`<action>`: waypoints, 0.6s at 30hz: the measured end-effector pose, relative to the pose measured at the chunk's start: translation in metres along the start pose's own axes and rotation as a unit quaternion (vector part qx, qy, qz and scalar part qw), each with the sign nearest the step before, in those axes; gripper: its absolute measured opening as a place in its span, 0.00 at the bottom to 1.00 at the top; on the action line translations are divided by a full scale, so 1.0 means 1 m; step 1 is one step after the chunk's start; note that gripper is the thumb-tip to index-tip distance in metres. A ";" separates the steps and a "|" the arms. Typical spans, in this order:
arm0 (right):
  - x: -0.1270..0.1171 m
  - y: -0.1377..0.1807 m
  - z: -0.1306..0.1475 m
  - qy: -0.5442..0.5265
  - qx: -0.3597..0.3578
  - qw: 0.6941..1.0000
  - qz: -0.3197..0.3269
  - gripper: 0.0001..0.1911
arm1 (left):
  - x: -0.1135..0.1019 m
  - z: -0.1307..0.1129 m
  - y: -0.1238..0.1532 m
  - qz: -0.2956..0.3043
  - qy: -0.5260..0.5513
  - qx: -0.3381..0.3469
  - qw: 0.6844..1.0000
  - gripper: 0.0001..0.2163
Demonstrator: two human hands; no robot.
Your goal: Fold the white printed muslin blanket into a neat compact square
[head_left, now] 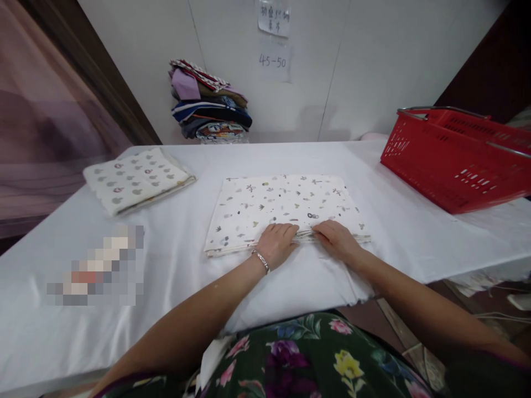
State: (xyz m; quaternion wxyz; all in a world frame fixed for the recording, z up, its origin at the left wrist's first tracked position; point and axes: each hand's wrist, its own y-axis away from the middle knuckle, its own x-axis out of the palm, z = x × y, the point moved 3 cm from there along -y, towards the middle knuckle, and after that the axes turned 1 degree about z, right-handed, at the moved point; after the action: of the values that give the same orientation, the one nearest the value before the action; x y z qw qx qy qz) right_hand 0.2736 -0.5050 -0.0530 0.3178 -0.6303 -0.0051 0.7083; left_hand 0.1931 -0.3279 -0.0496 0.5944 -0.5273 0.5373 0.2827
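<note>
Both hands rest side by side on the near edge of a folded printed cloth (286, 207) lying mid-surface: the left hand (276, 243) and right hand (337, 239) pinch its layered edge with curled fingers. Another folded cloth (136, 179) lies well left, a red basket (456, 160) right, a clothes stack (209, 102) behind.

Lower wall sheet (273, 61): we read the handwritten numbers "45-50".
Upper wall sheet (274, 17): we see handwritten characters in two rows, too small for us to read.
Elsewhere: we find no other readable text.
</note>
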 end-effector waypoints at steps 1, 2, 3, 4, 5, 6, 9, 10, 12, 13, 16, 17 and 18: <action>0.000 0.000 0.000 -0.003 0.004 1.000 0.003 0.10 | 0.000 -0.001 -0.001 0.003 -0.002 0.001 1.000 0.17; 0.000 -0.001 -0.001 -0.006 0.007 1.000 0.005 0.10 | 0.000 -0.003 -0.003 0.006 -0.008 0.002 1.000 0.20; 0.001 -0.001 -0.001 -0.010 0.010 1.000 0.007 0.10 | 0.001 -0.004 -0.006 0.008 -0.016 0.003 1.000 0.21; 0.001 -0.002 0.000 -0.012 0.012 1.000 0.008 0.10 | 0.003 -0.006 -0.008 0.009 -0.025 0.004 1.000 0.22; 0.001 -0.002 0.000 -0.014 0.013 1.000 0.008 0.10 | 0.004 -0.007 -0.012 0.009 -0.034 0.004 0.999 0.21; 0.000 -0.002 0.001 -0.015 0.014 1.000 0.008 0.10 | 0.005 -0.009 -0.015 0.011 -0.043 0.007 0.999 0.19; -0.003 -0.002 0.002 -0.015 0.022 1.000 0.013 0.10 | 0.009 -0.012 -0.024 0.030 -0.066 0.015 0.997 0.09; -0.004 0.000 0.002 -0.015 0.027 0.999 0.014 0.10 | 0.009 -0.012 -0.026 0.042 -0.067 0.012 0.997 0.06; -0.009 0.005 0.000 -0.010 0.033 0.999 0.011 0.12 | 0.009 -0.011 -0.028 0.065 -0.054 -0.009 0.996 0.06; -0.013 0.009 -0.002 -0.001 0.037 0.999 0.003 0.13 | 0.008 -0.010 -0.028 0.072 -0.041 -0.023 0.996 0.07; -0.023 0.025 -0.012 0.044 0.047 0.998 -0.026 0.14 | 0.006 -0.005 -0.027 0.081 0.009 -0.048 0.996 0.08; -0.026 0.031 -0.016 0.060 0.046 0.997 -0.028 0.14 | 0.006 -0.003 -0.027 0.079 0.024 -0.051 0.995 0.09; -0.028 0.037 -0.020 0.073 0.043 0.996 -0.026 0.14 | 0.006 -0.002 -0.027 0.077 0.037 -0.053 0.995 0.09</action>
State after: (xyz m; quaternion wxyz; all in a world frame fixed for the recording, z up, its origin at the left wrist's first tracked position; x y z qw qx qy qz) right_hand 0.2751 -0.5554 -0.0470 0.3625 -0.6659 0.0317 0.6513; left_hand 0.2181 -0.3388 -0.0466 0.5216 -0.5252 0.5821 0.3366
